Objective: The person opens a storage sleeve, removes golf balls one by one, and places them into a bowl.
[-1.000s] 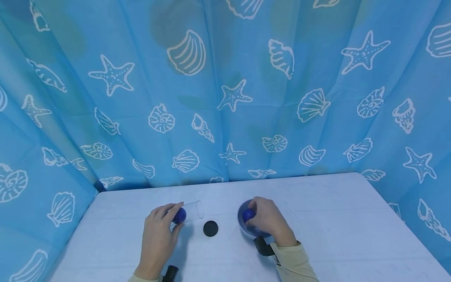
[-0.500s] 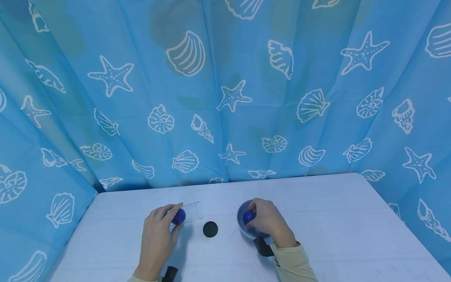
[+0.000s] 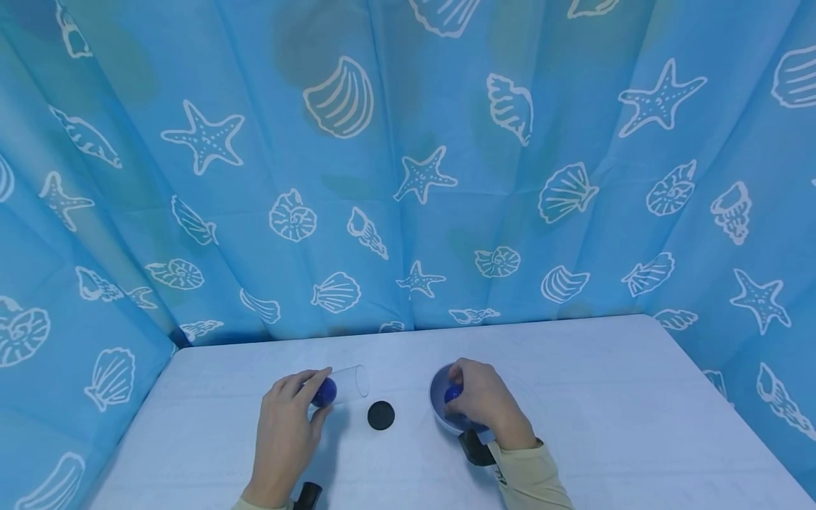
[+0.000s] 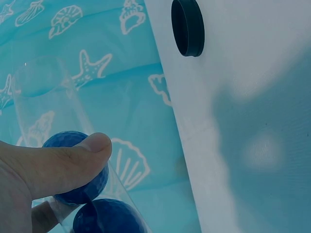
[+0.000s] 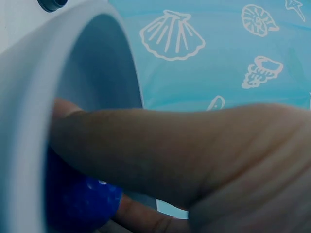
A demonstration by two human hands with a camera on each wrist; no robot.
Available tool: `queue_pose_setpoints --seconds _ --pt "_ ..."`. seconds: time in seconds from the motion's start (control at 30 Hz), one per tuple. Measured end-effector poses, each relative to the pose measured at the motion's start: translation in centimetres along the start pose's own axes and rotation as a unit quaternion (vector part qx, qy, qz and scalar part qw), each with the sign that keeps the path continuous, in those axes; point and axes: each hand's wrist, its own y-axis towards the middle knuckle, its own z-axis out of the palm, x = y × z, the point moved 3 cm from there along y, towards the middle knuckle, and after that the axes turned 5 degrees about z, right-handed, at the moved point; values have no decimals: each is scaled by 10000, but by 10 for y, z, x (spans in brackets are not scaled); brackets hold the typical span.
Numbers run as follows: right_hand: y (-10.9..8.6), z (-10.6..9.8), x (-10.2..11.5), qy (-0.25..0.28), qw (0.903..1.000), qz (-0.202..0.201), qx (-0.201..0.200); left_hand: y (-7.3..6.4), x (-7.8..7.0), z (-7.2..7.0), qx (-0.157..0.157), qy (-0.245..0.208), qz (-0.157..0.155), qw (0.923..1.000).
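Observation:
My left hand grips a clear cylindrical tube, tilted on its side with its open end toward the right. Inside the tube, two dark blue golf balls show in the left wrist view: one ball behind the thumb, the other ball deeper in. My right hand reaches into a grey-blue bowl. Its thumb and fingers pinch a blue golf ball down inside the bowl. The fingers partly hide that ball, and the hand covers the bowl's right side.
A round black lid lies on the white-covered table between the tube and the bowl. Behind the table hangs a blue curtain printed with shells and starfish. Each wrist carries a black camera mount.
The ball in my right hand sits slightly lower and more covered by the fingers than before. My left hand and the tube have hardly moved.

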Motion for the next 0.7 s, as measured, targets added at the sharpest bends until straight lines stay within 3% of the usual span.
queue_pose_setpoints --seconds 0.23,0.7 --pt "-1 -1 3 5 10000 30 -94 0 0 0 6 -1 -1 10000" --pt "-9 -10 17 83 9979 -340 -540 1 0 0 -53 -9 42 10000"
